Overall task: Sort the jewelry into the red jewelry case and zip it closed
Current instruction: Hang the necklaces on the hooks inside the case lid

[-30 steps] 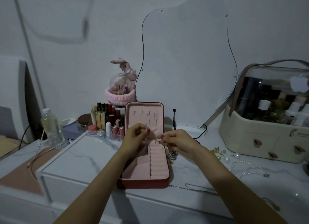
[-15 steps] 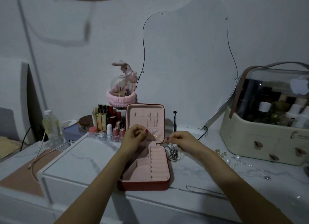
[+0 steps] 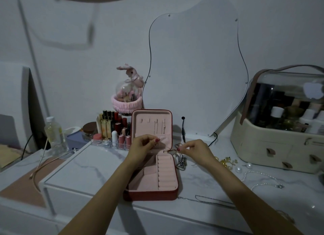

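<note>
Pinching what looks like a silver chain (image 3: 182, 162) beside the red jewelry case (image 3: 152, 178), the right hand (image 3: 194, 151) must hook it inside; the left hand (image 3: 142, 147) pinches the lid pocket.

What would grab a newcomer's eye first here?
The open red jewelry case at centre, pink-lined, lid upright. Above it, the left hand pinches at the lid pocket, and the right hand lifts a silver chain beside the case. Pearls lie scattered further right.
</note>
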